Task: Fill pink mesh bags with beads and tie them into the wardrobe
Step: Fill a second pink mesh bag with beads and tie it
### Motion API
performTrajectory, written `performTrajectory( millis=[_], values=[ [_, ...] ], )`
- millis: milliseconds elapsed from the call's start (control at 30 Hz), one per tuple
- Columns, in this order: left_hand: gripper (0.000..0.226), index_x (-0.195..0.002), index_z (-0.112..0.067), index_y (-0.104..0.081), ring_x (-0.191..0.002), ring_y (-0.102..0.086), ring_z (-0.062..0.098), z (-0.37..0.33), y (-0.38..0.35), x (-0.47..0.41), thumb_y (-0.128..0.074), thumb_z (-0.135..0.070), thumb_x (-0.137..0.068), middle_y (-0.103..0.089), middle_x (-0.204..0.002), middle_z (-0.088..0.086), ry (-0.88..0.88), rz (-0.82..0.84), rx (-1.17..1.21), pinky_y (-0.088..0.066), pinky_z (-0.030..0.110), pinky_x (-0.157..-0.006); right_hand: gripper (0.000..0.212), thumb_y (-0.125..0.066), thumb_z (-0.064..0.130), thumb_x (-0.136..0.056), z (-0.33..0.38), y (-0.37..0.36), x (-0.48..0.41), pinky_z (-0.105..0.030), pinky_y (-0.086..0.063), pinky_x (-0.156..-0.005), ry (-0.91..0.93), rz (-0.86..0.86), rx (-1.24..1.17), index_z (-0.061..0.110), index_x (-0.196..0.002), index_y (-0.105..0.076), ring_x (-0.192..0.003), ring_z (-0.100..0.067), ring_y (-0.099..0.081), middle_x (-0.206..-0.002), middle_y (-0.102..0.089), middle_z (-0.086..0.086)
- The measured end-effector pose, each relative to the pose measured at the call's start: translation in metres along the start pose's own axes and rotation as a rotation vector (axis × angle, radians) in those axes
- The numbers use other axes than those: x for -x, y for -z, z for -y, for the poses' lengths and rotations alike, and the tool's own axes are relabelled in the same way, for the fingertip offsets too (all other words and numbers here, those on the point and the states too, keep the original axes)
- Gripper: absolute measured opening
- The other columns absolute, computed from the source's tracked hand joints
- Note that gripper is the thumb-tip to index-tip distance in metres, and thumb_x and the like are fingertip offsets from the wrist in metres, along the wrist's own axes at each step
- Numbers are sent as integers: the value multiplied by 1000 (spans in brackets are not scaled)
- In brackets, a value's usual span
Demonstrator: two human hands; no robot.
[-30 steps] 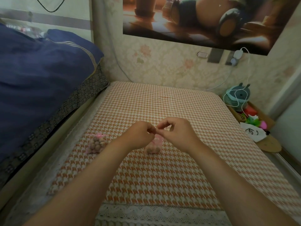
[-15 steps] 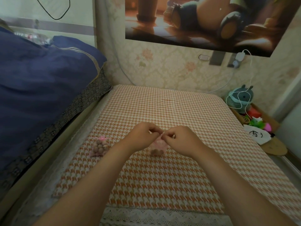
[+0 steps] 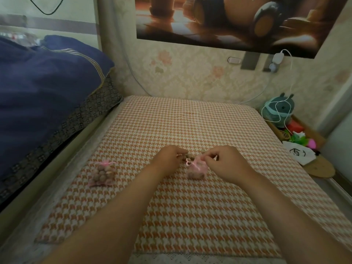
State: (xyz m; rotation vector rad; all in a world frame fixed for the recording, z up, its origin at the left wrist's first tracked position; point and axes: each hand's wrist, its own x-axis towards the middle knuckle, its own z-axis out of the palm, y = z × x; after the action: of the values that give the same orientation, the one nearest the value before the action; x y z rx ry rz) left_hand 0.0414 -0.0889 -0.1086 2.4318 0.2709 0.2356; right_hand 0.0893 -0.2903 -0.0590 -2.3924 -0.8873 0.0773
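- pink mesh bag of beads sits in the middle of the houndstooth cloth, rested so both hands can work its neck.
- right hand pinches the neck, left hand pinches the ribbon, cinching it, i'd say.
- second filled bag lies near the cloth's left edge.

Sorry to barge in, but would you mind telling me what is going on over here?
A person appears to be closing a pink mesh bag of beads that rests on the houndstooth cover. The left hand and the right hand each pinch at its gathered mouth, where a pink ribbon shows. A second filled bag lies apart to the left, its top drawn shut.
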Motion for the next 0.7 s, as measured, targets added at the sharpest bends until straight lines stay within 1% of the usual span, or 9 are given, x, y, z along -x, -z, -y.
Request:
performTrajectory(
  millis=[67,133,200,333,433,500,567,633,700],
  values=[
    [29,-120,-16,-71,-108,-64,17,0,-5,-6,-57,-10,-95,-71,-119,1,-9,-2,-3,-51,29,-92,23,-59,31,-92,-4,-1,-3,-48,-61,-76,12,-8,-17,45,-85,-77,-81,-21,-74,-103,-74,21],
    [27,-109,-17,-76,-96,-67,15,-2,-7,-10,-59,-8,-91,-74,-105,-1,-26,-14,-20,-53,28,-82,21,-60,29,-93,-7,-3,-6,-41,-60,-80,21,-15,-28,39,-91,-79,-85,-8,-71,-104,-75,20],
    [24,-103,-18,-77,-90,-66,15,1,-9,-14,-63,-8,-86,-73,-99,0,-55,-29,-44,-54,30,-80,21,-61,29,-93,-7,-5,-9,-38,-60,-79,28,-27,-30,38,-91,-80,-83,-3,-70,-103,-75,20],
    [22,-101,-20,-75,-83,-66,12,12,-12,-17,-74,-15,-79,-74,-92,-3,-67,-30,-24,-56,35,-81,23,-60,29,-92,-6,-10,-13,-41,-59,-72,29,-23,-7,39,-87,-80,-69,-9,-69,-98,-75,22],
    [12,-96,-20,-71,-84,-67,13,11,-8,-17,-74,-20,-84,-72,-92,-2,-30,-55,71,-57,36,-81,24,-59,28,-91,-5,-10,-13,-43,-60,-68,24,-23,-8,39,-83,-79,-64,-18,-69,-95,-75,24],
    [8,-93,-19,-70,-86,-66,11,3,2,-16,-74,-22,-86,-71,-92,-4,-16,-113,181,-55,28,-79,24,-59,29,-91,-4,-10,-12,-43,-60,-68,24,-20,-8,39,-84,-79,-67,-18,-70,-93,-75,24],
    [8,-93,-17,-71,-85,-65,8,-12,14,-13,-74,-22,-87,-71,-90,-6,-34,-157,285,-51,17,-73,24,-57,32,-91,-5,-10,-11,-44,-61,-71,21,-16,-10,41,-84,-78,-71,-17,-71,-94,-75,24],
    [10,-95,-16,-73,-79,-63,5,-31,25,-6,-74,-21,-87,-70,-87,-7,-77,-145,374,-50,16,-70,24,-56,32,-92,-6,-7,-10,-42,-60,-76,14,-7,-14,39,-89,-79,-79,-11,-71,-97,-75,22],
    [12,-98,-17,-71,-75,-62,2,-48,30,3,-74,-20,-87,-69,-84,-8,-117,-93,424,-53,17,-70,25,-56,27,-95,-7,-4,-8,-35,-57,-85,9,8,-2,34,-98,-80,-91,-2,-66,-104,-76,17]
  ],
)
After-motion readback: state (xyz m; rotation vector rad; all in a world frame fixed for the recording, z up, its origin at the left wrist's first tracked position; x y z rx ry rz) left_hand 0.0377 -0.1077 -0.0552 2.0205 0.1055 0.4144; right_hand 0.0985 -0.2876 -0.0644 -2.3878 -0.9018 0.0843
